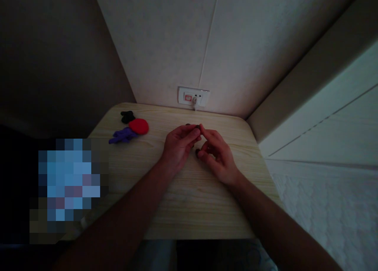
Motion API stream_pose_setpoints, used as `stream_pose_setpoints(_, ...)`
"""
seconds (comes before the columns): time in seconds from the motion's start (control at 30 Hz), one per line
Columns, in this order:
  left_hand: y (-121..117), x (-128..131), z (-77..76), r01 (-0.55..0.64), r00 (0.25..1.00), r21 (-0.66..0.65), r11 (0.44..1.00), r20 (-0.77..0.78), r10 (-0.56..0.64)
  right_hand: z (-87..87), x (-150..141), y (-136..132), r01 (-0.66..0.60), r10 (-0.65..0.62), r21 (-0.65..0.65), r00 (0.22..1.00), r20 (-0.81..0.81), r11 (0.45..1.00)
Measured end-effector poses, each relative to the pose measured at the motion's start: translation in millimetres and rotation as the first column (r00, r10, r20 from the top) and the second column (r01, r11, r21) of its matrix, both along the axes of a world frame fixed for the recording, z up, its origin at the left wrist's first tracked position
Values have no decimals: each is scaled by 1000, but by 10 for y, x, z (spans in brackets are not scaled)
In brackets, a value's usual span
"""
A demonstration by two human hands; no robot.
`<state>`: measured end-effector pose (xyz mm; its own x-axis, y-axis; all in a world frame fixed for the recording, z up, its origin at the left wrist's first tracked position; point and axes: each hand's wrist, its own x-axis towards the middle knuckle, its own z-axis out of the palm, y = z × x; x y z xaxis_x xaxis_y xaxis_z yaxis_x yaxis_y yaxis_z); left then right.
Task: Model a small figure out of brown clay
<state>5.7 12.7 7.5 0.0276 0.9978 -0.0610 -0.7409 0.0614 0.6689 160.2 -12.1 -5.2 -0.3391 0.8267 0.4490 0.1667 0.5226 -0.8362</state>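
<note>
My left hand point(180, 147) is closed, its thumb and fingers pinching a small dark clay-like piece point(197, 127) above the middle of the table. On the right, my right hand point(217, 156) has its fingers curled, with the index fingertip against that same piece. A dark rounded lump point(197, 153) sits at the tip of my right thumb; whether it joins the upper piece is hidden. Another dark bit point(188, 124) shows just behind the left fingers.
Left of the hands, a red flat disc point(138, 126), a purple clay-like lump point(123, 135) and a black one point(127, 116) lie on the wooden table point(177, 208). A wall socket point(193, 97) with a plug is behind. A blurred-out patch point(69, 176) covers the lower left.
</note>
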Motion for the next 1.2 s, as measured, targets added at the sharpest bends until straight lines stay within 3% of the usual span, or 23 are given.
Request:
stream_pose_setpoints(0.33,9,-1,-37,-42,997,4,999,-60,43,-8,7,9,-14,13,-25,999,-49,1000)
stream_pose_setpoints(0.53,16,20,-112,-82,970,91,992,-220,100,38,0,95,184,-210,-139,956,-205,973)
stream_pose_setpoints(0.73,-26,-3,-127,-46,923,202,978,-367,119,72,-21,148,232,-323,-330,912,-253,915)
stream_pose_setpoints(0.97,-4,-28,-125,-20,958,187,982,-279,73,50,-9,179,185,-309,-344,884,-352,921)
stream_pose_setpoints(1.2,-8,-16,-100,10,923,216,976,-377,74,54,-2,165,157,-285,-340,884,-371,927)
